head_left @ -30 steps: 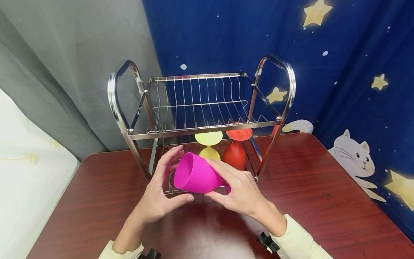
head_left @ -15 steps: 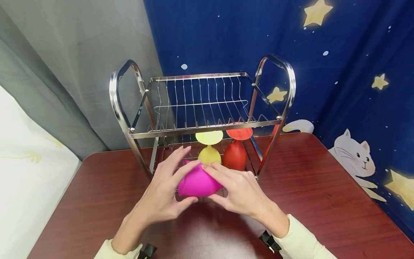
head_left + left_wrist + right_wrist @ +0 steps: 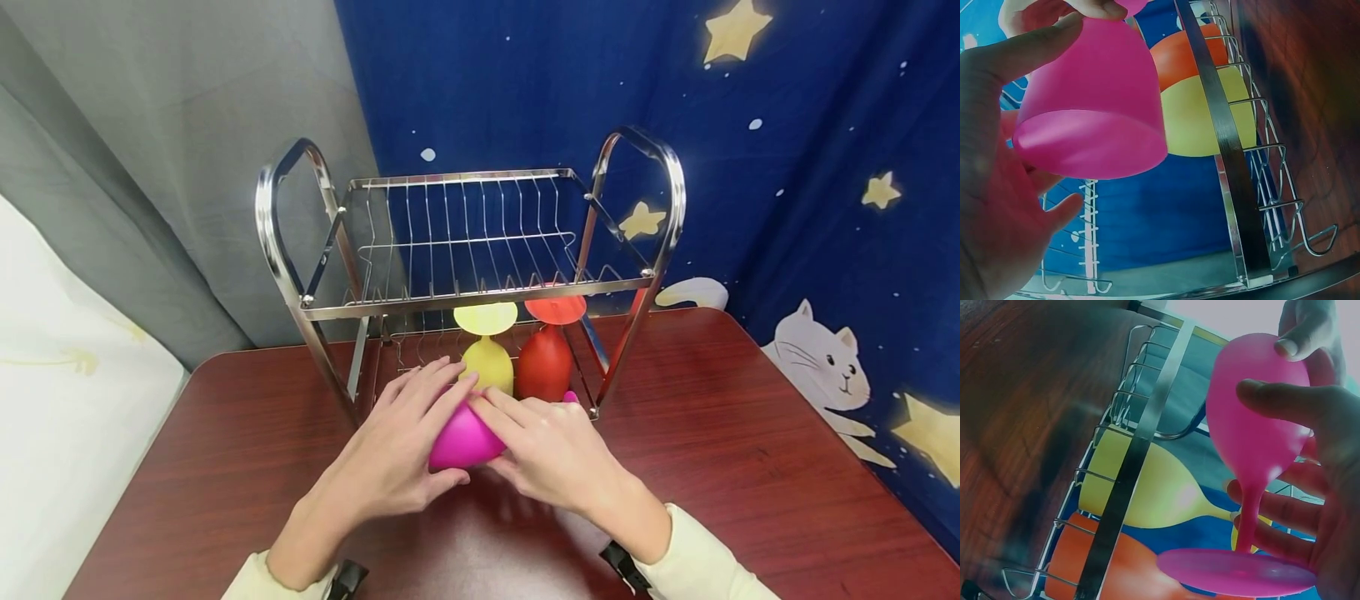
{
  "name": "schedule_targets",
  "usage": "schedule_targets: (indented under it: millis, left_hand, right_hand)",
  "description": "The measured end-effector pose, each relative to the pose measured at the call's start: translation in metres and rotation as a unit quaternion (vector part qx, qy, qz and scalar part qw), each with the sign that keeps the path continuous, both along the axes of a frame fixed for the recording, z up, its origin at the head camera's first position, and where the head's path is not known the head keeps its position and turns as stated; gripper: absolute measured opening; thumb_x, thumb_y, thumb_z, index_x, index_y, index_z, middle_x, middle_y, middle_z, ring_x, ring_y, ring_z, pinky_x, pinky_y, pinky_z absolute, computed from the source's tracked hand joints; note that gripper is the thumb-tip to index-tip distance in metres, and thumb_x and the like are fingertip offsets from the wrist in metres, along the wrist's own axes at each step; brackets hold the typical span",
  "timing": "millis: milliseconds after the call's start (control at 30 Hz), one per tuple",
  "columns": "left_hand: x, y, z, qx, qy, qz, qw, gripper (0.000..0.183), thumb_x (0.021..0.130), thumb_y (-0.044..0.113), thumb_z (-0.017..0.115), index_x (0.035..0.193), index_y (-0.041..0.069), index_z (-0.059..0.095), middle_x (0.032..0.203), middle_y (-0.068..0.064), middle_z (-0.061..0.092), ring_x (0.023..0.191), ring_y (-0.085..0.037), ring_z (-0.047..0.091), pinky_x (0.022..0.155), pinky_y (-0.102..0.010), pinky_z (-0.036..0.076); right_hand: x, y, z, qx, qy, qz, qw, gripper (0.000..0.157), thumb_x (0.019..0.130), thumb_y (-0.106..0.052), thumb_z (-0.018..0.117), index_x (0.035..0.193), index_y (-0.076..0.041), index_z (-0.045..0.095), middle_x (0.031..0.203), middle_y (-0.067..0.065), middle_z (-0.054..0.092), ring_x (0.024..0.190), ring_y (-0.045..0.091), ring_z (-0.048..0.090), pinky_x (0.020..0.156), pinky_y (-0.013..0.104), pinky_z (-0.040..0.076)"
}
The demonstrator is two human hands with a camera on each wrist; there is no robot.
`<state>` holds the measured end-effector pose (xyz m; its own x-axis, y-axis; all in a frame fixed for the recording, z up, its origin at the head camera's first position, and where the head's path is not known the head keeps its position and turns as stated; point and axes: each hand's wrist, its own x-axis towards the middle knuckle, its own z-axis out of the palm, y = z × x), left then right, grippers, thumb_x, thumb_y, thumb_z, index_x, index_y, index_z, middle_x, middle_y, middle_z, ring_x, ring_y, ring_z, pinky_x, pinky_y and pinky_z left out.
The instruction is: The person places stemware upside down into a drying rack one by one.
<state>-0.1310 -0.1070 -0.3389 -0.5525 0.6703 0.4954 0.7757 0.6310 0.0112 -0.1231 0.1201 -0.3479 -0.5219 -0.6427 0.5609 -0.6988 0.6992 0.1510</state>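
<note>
A magenta plastic goblet (image 3: 465,440) is held between both hands in front of the dish rack's lower tier. My left hand (image 3: 397,450) holds its bowl near the rim, thumb on the near side. With thumb and fingers, my right hand (image 3: 558,454) grips the bowl and stem side. The right wrist view shows the goblet's stem and round foot (image 3: 1235,572) at the end away from the left hand. A yellow goblet (image 3: 487,362) and a red goblet (image 3: 545,362) stand upside down on the lower tier, just behind the hands.
The chrome two-tier dish rack (image 3: 480,302) stands on a reddish-brown wooden table (image 3: 750,433). Its upper wire tier and front bar overhang the goblets. Curved side handles rise at both ends. A grey curtain (image 3: 187,167) and a blue star-patterned curtain (image 3: 480,83) hang behind.
The left hand has closed in from beside the goblet's mouth to hold its bowl. The goblet has turned, its opening swinging out of the head view, and it sits slightly lower.
</note>
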Motion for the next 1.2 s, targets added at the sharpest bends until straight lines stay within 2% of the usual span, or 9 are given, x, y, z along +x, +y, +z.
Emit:
schedule_targets:
  millis: [133,367,533,767,967,1200]
  left_hand:
    - [0.000,0.003,0.001,-0.016,-0.013,0.003,0.9998,0.101,0.063,0.045,0.086,0.146,0.009,0.041,0.144,-0.009,0.046,0.136,-0.026,0.039,0.115,-0.049,0.028]
    - [0.001,0.004,0.000,-0.015,-0.025,-0.002,0.9996,0.100,0.063,0.043,0.087,0.146,0.009,0.042,0.136,-0.008,0.049,0.128,-0.024,0.045,0.116,-0.047,0.028]
    - [0.003,0.006,-0.001,-0.021,-0.018,-0.004,0.9996,0.098,0.064,0.040,0.087,0.146,0.009,0.042,0.133,-0.008,0.052,0.126,-0.025,0.046,0.112,-0.046,0.034]
    - [0.006,0.009,-0.002,-0.051,-0.008,0.013,0.9986,0.095,0.066,0.040,0.085,0.145,0.009,0.043,0.131,-0.005,0.053,0.121,-0.024,0.049,0.096,-0.043,0.046]
    - [0.008,0.011,-0.002,-0.066,-0.006,0.028,0.9974,0.096,0.067,0.039,0.084,0.146,0.006,0.040,0.131,-0.007,0.054,0.119,-0.024,0.049,0.094,-0.042,0.047]
    - [0.009,0.013,-0.003,-0.075,-0.004,0.055,0.9957,0.100,0.066,0.042,0.083,0.145,0.000,0.038,0.130,-0.010,0.055,0.117,-0.025,0.051,0.091,-0.042,0.049]
  right_hand:
    - [0.002,-0.002,0.001,0.007,0.014,-0.001,1.000,0.068,0.076,-0.041,0.077,0.134,-0.014,0.057,0.130,-0.002,0.063,0.079,0.016,0.069,0.053,0.032,0.056]
    - [0.004,-0.007,0.001,0.021,0.043,-0.004,0.999,0.060,0.076,-0.034,0.074,0.129,-0.011,0.059,0.124,-0.001,0.065,0.073,0.017,0.067,0.050,0.032,0.054]
    - [0.006,-0.011,0.003,0.038,0.050,-0.002,0.998,0.053,0.077,-0.031,0.074,0.124,-0.009,0.062,0.115,0.001,0.067,0.072,0.018,0.065,0.053,0.031,0.054]
    - [0.009,-0.013,0.002,0.053,0.048,-0.004,0.997,0.053,0.074,-0.031,0.077,0.120,-0.008,0.062,0.108,0.002,0.067,0.068,0.018,0.063,0.053,0.029,0.053]
    - [0.009,-0.015,0.000,0.054,0.057,-0.008,0.997,0.053,0.074,-0.032,0.077,0.118,-0.008,0.062,0.104,0.002,0.066,0.066,0.017,0.062,0.051,0.027,0.051]
    - [0.010,-0.015,0.000,0.053,0.064,-0.008,0.997,0.053,0.076,-0.029,0.075,0.123,-0.009,0.061,0.108,0.001,0.066,0.068,0.016,0.062,0.052,0.026,0.050]
